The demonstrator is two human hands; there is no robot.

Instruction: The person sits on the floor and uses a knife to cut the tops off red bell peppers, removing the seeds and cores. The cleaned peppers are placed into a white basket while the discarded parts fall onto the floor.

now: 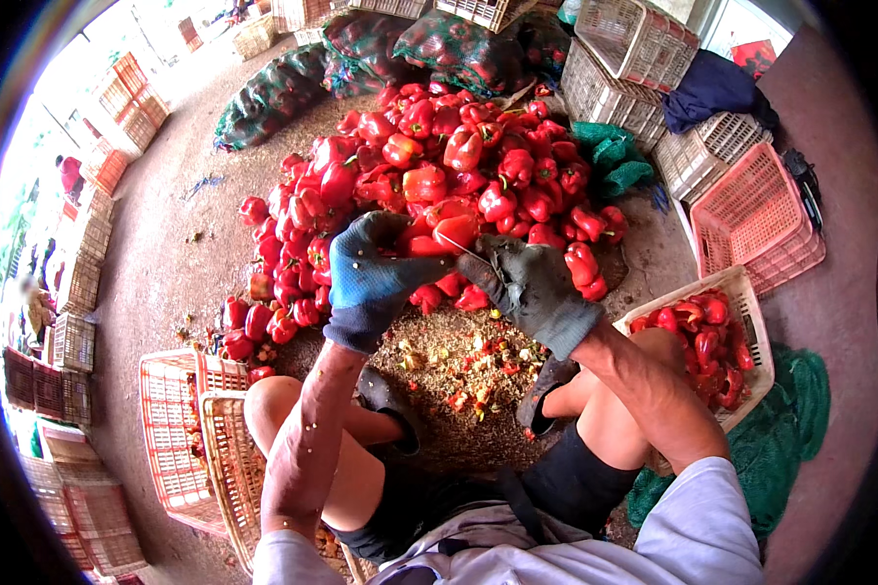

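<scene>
My left hand (pixel 380 281), in a blue and dark work glove, grips a red bell pepper (pixel 453 232) in front of me. In a dirty grey-green glove, my right hand (pixel 523 281) is closed on a small knife (pixel 453 243), its thin blade against the pepper. Behind both hands rises a large heap of whole red bell peppers (pixel 462 146) on the floor. Seeds and pepper scraps (pixel 475 365) lie scattered between my feet. Cut red peppers (pixel 710 344) fill a pale plastic crate (pixel 759 351) beside my right knee.
Two plastic crates (pixel 168 431) with scraps stand by my left leg. Full green mesh sacks (pixel 274 95) lie behind the heap. Stacked crates (pixel 614 95) and a pink crate (pixel 753 212) are at the right, with green netting (pixel 790 417) nearer. People (pixel 71 175) and more crates are at the far left.
</scene>
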